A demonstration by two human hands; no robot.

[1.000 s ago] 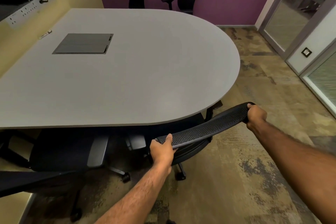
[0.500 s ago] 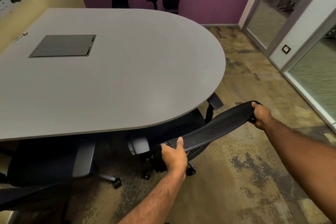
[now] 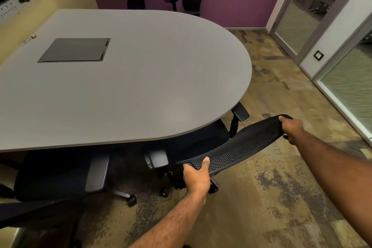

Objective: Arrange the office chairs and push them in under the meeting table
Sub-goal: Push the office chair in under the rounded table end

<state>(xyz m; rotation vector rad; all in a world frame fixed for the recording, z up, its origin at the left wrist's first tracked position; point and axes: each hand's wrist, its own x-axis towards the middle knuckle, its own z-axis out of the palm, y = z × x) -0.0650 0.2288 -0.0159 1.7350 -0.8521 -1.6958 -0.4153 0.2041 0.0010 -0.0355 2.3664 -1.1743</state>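
Showing, head view: the left grip (image 3: 196, 178) curled tight round the near end of the curved, perforated black mesh backrest (image 3: 241, 147); the right grip (image 3: 292, 131) clasps its far end. This office chair's seat lies partly under the smooth grey desk (image 3: 151, 86), at its rounded end. A 2nd chair (image 3: 54, 175) stands alongside.

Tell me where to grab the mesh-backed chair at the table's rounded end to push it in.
Grip the top edge of its mesh backrest from behind, near both ends, as the left hand and right hand do. That long edge faces you, while the seat sits partly under the meeting table.
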